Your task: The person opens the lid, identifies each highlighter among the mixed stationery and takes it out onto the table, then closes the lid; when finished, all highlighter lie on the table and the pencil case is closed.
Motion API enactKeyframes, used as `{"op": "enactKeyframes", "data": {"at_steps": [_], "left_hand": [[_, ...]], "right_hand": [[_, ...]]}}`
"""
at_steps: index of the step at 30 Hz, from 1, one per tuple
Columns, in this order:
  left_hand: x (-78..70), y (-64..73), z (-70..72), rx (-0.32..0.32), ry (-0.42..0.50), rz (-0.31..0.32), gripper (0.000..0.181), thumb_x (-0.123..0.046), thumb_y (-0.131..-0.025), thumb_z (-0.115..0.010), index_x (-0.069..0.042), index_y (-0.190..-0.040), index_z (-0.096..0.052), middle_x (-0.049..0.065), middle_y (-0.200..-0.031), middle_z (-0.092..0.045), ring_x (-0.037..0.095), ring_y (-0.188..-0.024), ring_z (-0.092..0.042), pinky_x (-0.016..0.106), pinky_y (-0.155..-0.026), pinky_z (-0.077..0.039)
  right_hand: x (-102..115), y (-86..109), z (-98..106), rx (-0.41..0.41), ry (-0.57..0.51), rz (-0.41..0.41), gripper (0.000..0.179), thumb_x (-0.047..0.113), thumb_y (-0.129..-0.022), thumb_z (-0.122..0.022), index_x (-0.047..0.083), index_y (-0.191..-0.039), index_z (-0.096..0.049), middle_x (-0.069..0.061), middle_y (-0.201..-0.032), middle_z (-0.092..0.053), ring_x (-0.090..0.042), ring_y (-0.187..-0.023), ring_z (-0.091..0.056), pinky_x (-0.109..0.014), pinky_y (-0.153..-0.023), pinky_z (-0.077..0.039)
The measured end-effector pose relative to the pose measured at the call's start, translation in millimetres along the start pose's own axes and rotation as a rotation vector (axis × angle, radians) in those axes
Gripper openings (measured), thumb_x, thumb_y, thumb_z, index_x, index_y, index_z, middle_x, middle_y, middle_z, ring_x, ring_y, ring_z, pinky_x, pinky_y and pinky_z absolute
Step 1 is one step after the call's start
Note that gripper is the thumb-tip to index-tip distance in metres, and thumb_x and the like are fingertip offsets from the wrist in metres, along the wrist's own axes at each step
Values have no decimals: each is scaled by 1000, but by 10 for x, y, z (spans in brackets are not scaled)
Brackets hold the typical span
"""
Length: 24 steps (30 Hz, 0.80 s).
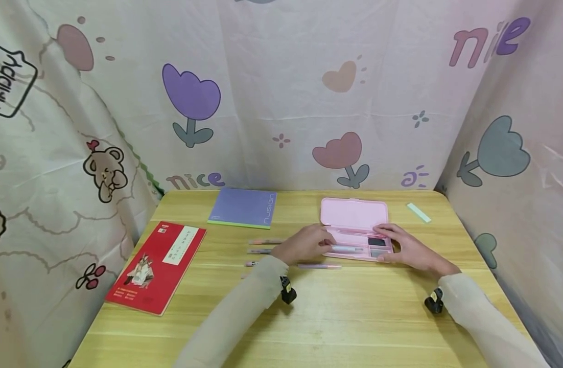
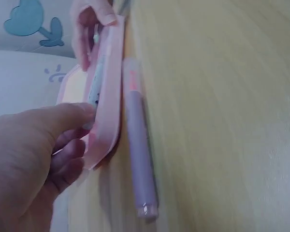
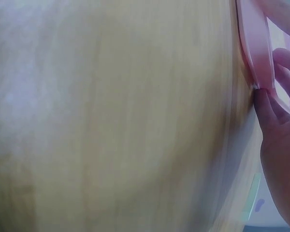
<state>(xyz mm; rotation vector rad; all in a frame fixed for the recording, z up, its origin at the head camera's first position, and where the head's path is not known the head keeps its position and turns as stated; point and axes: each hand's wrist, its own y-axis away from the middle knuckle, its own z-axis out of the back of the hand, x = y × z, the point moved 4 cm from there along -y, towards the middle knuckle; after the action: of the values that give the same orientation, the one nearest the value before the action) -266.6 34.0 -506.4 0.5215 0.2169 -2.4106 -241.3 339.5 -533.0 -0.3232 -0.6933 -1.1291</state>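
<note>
A pink pencil case (image 1: 353, 212) lies on the table with its lid folded back. Inside its front section is a pale blue-white pen (image 1: 347, 249); my left hand (image 1: 306, 244) pinches this pen's left end between thumb and fingers. In the left wrist view, the pen (image 2: 97, 79) lies along the case's inner wall. My right hand (image 1: 412, 248) grips the case's right end, the thumb at its front corner and the fingers reaching over the compartments. A dark block (image 1: 376, 242) sits in a right-hand compartment. A purple marker (image 2: 139, 145) lies just in front of the case.
Several pens, including an orange one (image 1: 264, 242), lie left of the case, partly hidden by my left arm. A purple notebook (image 1: 242, 208) is at the back, a red book (image 1: 156, 268) at the left. A pale green strip (image 1: 418, 212) lies at the back right, before the curtain (image 1: 272, 92).
</note>
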Motion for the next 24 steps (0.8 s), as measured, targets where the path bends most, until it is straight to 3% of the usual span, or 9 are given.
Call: {"op": "enactKeyframes", "data": {"at_steps": [6,13,18,24], "left_hand": [[68,95,28,30,144,-8,20,-14,-109,-68,-11,-120,-83,-1,-109,-79,5,-90,-59,16,-84,-52],[100,137,13,46,173,11,19,-15,-108,-71,-13,-122,-82,-1,-114,-79,3,-99,-67,16,-92,-55],[103,219,4,-30,273,42,20,-17,-107,-72,-12,-124,-81,-1,-116,-79,4,-102,-69,18,-92,-57],[80,449,53,-140,402,129,19,-22,-107,-72,-16,-123,-80,-3,-117,-78,7,-105,-69,25,-95,-59]], "right_hand": [[0,-8,2,4,-14,-9,91,47,-93,-86,14,-167,-44,-22,-175,-27,-59,-159,-22,-87,-119,-20],[13,4,4,3,1,-3,89,45,-94,-86,14,-167,-44,-23,-175,-28,-59,-158,-23,-87,-119,-21],[9,2,3,3,-1,3,89,45,-94,-86,13,-167,-44,-22,-175,-28,-58,-159,-23,-86,-119,-21],[-17,-6,14,3,-8,-1,90,46,-94,-86,14,-167,-43,-22,-175,-27,-58,-159,-22,-86,-120,-20]]}}
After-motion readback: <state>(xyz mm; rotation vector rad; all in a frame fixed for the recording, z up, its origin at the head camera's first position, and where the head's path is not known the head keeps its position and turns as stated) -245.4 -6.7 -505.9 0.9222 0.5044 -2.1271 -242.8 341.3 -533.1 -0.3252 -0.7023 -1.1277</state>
